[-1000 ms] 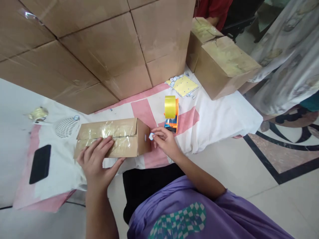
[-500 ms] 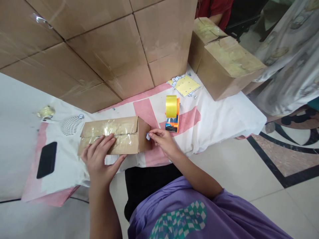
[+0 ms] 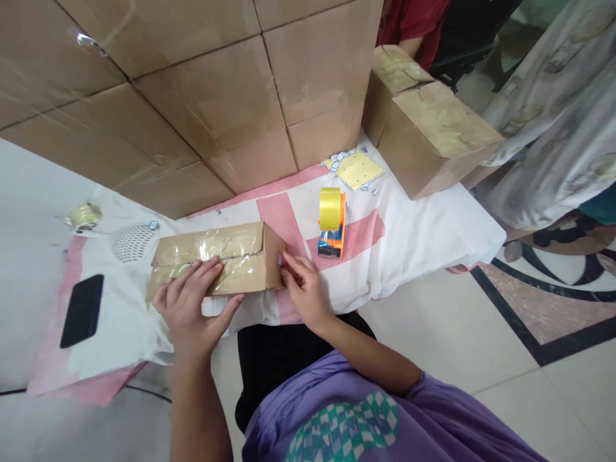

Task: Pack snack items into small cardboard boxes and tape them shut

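Note:
A long cardboard box (image 3: 235, 247) with shiny clear tape along its top lies on the cloth-covered table. My left hand (image 3: 190, 301) steadies it, fingers flat across the top and thumb along the near side. At the box's right end, my right hand (image 3: 304, 289) has its fingers bent and the tips at a small blue-and-white sticker (image 3: 280, 259) against the end face. Whether the sticker is fully stuck down I cannot tell. A tape dispenser (image 3: 331, 224) with a yellowish roll and orange frame stands to the right of the box.
Stacked cartons (image 3: 206, 102) form a wall behind the table. Another taped carton (image 3: 428, 135) stands at the back right, near a person in red (image 3: 414, 25). A yellow sticker sheet (image 3: 359, 170), a black phone (image 3: 81, 311) and a tape scrap (image 3: 84, 216) lie on the cloth (image 3: 423, 231).
My right hand has shifted slightly left and down, bringing the sticker from the end's edge onto the box's end face. My left hand keeps its place on the box.

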A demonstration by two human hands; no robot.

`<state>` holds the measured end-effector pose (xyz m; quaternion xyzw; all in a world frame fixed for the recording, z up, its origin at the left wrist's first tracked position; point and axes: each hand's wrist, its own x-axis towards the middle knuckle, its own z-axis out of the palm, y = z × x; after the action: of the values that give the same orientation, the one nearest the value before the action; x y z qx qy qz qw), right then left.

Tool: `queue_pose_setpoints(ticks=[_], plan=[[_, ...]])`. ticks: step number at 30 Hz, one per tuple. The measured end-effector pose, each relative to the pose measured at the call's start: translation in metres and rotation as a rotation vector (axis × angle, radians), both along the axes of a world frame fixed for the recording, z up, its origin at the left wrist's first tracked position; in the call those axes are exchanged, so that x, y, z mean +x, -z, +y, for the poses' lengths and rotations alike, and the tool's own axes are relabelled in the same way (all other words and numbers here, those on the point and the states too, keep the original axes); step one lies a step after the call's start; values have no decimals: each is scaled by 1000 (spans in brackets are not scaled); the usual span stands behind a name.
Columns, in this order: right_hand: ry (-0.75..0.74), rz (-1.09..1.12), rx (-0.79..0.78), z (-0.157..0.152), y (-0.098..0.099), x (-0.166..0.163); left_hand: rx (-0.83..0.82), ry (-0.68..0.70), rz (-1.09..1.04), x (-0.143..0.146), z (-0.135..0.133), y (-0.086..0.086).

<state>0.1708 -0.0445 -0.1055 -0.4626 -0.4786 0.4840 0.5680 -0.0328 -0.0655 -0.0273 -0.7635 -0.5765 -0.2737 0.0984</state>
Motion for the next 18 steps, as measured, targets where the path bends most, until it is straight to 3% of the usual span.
queue_pose_setpoints(ticks=[4, 12, 18], plan=[[-32, -39, 19, -7, 6, -1, 15, 6, 7, -1, 2, -1], [-235, -138, -21, 4, 11, 14, 32, 12, -19, -5, 2, 1], [-490, -354, 35, 1, 2, 11, 44, 15, -71, -31, -7, 3]])
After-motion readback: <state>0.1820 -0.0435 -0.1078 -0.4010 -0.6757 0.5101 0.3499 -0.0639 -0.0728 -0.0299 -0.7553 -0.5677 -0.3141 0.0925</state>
